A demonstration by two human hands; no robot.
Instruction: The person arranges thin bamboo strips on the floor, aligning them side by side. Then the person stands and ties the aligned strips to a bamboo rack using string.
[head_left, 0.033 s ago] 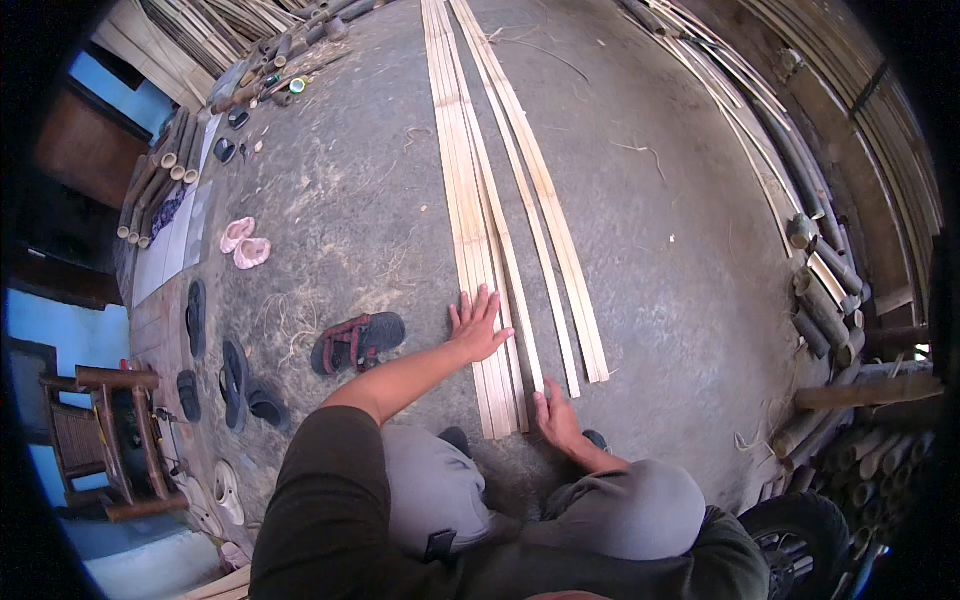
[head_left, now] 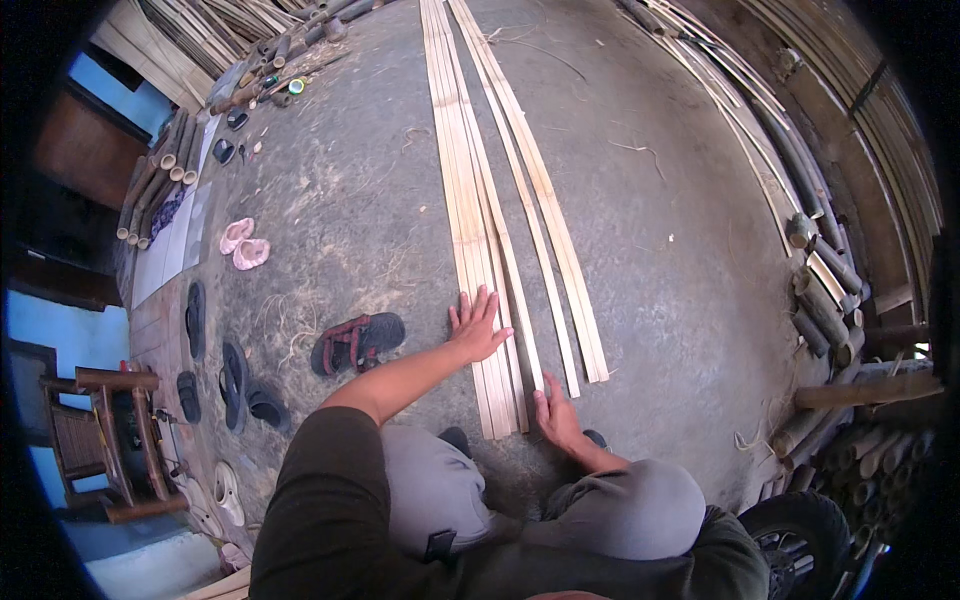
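Note:
Long pale bamboo strips lie lengthwise on the concrete floor in front of me. My left hand [head_left: 477,328] rests flat with fingers spread across the left bundle of bamboo strips [head_left: 467,215], its thumb pointing right. One bamboo strip [head_left: 518,300] angles away from that bundle's right side, a narrow gap showing near its close end. At this end is my right hand [head_left: 558,416], thumb and fingers closed about the tip; the exact contact is small in view. Farther right, apart from both hands, lies a second group of strips [head_left: 548,205], split by a thin gap.
A black-and-red sandal [head_left: 357,343] lies left of my left arm. Pink clogs [head_left: 245,244] and several dark slippers are farther left, near a bamboo chair [head_left: 115,440]. Cut bamboo poles [head_left: 822,300] line the right side, with a black tyre [head_left: 800,540] at lower right.

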